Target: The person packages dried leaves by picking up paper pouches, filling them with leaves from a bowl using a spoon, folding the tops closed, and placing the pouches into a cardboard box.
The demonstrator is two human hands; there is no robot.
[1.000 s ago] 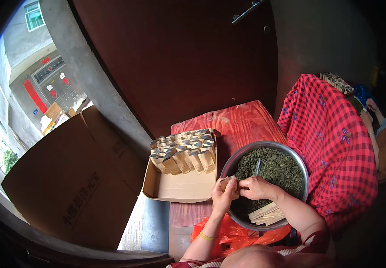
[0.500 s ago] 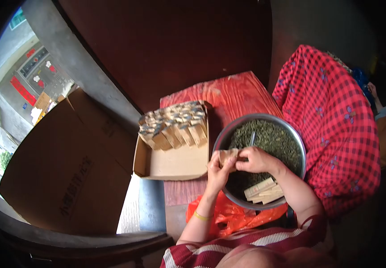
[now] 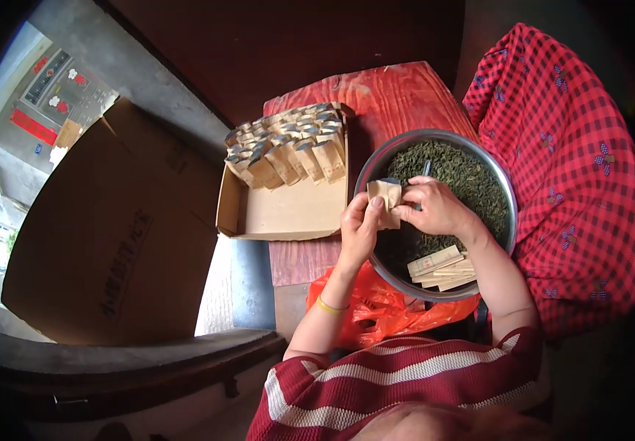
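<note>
A small brown paper bag point(image 3: 384, 192) is held upright above the left side of a metal bowl. My left hand point(image 3: 360, 229) grips it with the thumb across its front. My right hand point(image 3: 438, 209) pinches its right edge with thumb and fingertips. Dark green dried leaves point(image 3: 464, 173) fill much of the bowl point(image 3: 510, 202). A metal handle point(image 3: 427, 167) sticks up from the leaves, its lower end hidden. Flat paper bags point(image 3: 435, 263) lie stacked at the bowl's near side, below my right wrist.
Left of the bowl, a shallow cardboard tray point(image 3: 288, 213) holds rows of upright paper bags point(image 3: 284, 158) on a red wooden table point(image 3: 398, 95). An orange plastic bag point(image 3: 376, 312) lies under the bowl's near edge. Checked red cloth point(image 3: 552, 184) drapes at right; a large carton point(image 3: 104, 235) stands left.
My view has tilted downward, so everything sits higher in the picture. The paper bag in my hands now stands more upright and shows more of its front.
</note>
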